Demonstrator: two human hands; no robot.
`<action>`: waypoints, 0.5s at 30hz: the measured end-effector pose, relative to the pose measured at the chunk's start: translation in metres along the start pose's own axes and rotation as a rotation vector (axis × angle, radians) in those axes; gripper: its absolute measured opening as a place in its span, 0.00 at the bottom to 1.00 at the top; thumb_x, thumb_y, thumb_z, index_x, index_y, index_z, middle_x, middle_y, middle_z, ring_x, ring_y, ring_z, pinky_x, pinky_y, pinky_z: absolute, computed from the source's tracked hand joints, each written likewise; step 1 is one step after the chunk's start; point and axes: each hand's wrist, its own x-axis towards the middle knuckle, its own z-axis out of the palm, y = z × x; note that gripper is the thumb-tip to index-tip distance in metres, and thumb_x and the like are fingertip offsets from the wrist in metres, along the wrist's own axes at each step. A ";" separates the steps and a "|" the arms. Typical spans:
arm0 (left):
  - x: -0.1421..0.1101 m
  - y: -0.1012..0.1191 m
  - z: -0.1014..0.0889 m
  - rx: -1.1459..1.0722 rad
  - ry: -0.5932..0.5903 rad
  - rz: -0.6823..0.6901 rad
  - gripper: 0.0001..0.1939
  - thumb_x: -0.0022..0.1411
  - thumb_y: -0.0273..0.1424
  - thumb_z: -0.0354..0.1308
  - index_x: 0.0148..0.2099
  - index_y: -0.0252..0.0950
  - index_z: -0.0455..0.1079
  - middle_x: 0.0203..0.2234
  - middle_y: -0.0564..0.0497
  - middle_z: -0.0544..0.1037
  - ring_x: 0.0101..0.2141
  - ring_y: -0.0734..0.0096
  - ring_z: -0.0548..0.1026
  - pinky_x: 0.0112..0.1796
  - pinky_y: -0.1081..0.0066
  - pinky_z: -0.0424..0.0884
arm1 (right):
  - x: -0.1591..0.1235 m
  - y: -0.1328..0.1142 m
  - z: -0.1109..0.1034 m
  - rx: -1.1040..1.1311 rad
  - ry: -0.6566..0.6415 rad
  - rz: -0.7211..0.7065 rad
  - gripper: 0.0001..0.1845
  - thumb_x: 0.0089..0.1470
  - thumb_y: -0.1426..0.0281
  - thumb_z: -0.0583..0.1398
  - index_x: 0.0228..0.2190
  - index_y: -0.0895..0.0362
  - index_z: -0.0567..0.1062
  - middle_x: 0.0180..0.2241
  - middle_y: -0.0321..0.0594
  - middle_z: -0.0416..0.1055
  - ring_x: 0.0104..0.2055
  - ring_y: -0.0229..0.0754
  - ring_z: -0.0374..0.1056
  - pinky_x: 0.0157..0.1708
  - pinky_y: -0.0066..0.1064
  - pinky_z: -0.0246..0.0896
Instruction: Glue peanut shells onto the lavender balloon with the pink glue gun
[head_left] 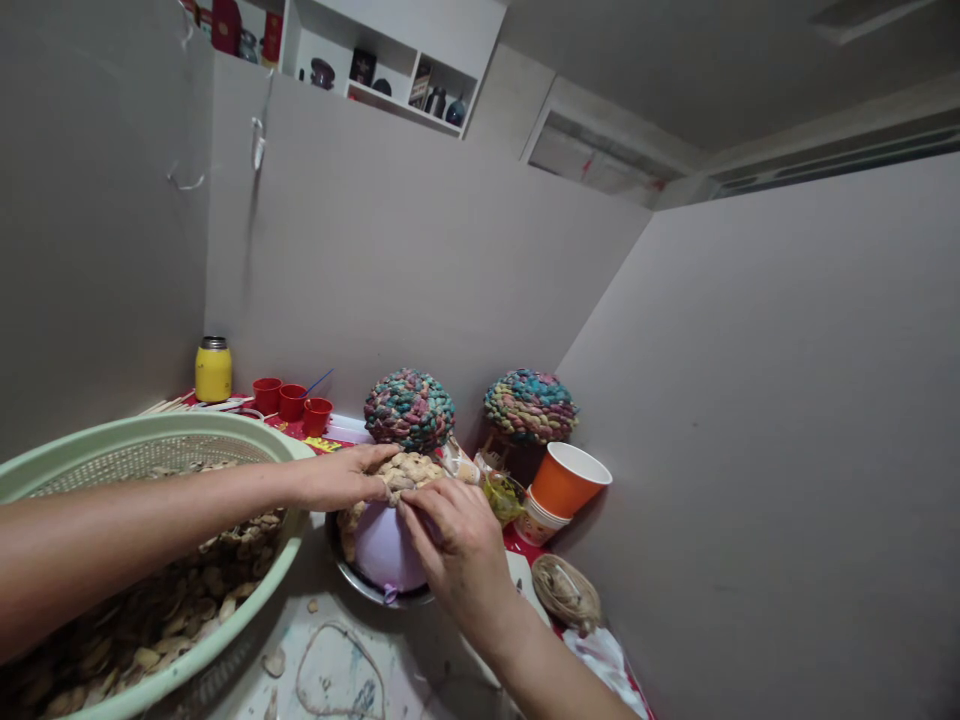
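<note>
At far left, well to the side of the grip and partly beneath the left forearm, a green basket [187, 422] holds many loose shells [150, 610]. Beyond it, farther from the hands, stands a yellow jar [214, 374]; three red cups [292, 403] sit to its right, one with a thin blue stick. The left hand [339, 480] reaches in from the left, thumb and fingers parted, resting on peanut shells [412, 467] that cover the top of a lilac balloon [386, 550]. The balloon sits directly below the fingertips, in a metal bowl [365, 594], its knot toward the viewer. Just behind the grip is a multicoloured ball [409, 408]. The right hand [461, 540] comes from the right, fingertips bunched closely at the shells' lower edge; whether they pinch a shell cannot be told. Behind and right of it are a second coloured ball [531, 405] and an orange cup [568, 482]; nearer, further right, lies coiled twine [568, 592].
</note>
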 end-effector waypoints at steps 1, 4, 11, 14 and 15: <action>0.000 -0.001 0.000 -0.004 0.003 0.003 0.39 0.53 0.37 0.52 0.67 0.35 0.56 0.65 0.50 0.60 0.63 0.54 0.59 0.61 0.63 0.54 | 0.000 0.001 -0.002 0.024 0.010 0.005 0.06 0.63 0.72 0.56 0.36 0.56 0.74 0.32 0.41 0.72 0.35 0.44 0.65 0.36 0.36 0.57; 0.001 -0.003 0.000 -0.024 0.003 0.001 0.39 0.52 0.37 0.53 0.67 0.36 0.56 0.64 0.50 0.61 0.62 0.54 0.60 0.61 0.64 0.55 | -0.002 0.006 -0.011 0.091 0.064 0.001 0.05 0.62 0.73 0.58 0.39 0.55 0.74 0.35 0.40 0.75 0.37 0.44 0.68 0.38 0.37 0.60; 0.004 -0.002 0.000 -0.092 -0.021 -0.048 0.40 0.51 0.38 0.52 0.67 0.35 0.55 0.64 0.50 0.62 0.62 0.54 0.61 0.60 0.66 0.57 | -0.015 0.014 -0.023 0.071 0.069 0.016 0.07 0.61 0.75 0.57 0.40 0.54 0.74 0.35 0.40 0.74 0.37 0.45 0.68 0.38 0.38 0.60; 0.005 0.000 -0.001 -0.110 -0.041 -0.065 0.40 0.52 0.38 0.51 0.67 0.35 0.54 0.63 0.50 0.64 0.62 0.55 0.61 0.60 0.65 0.57 | -0.017 0.013 -0.018 0.076 0.058 0.009 0.08 0.61 0.76 0.57 0.41 0.55 0.73 0.35 0.40 0.74 0.37 0.44 0.67 0.37 0.37 0.58; 0.004 0.001 -0.002 -0.113 -0.047 -0.068 0.39 0.53 0.38 0.51 0.67 0.36 0.54 0.63 0.50 0.64 0.62 0.56 0.61 0.60 0.65 0.57 | -0.017 0.012 -0.016 0.078 0.066 0.002 0.08 0.61 0.77 0.58 0.41 0.55 0.73 0.35 0.40 0.73 0.36 0.44 0.67 0.37 0.37 0.58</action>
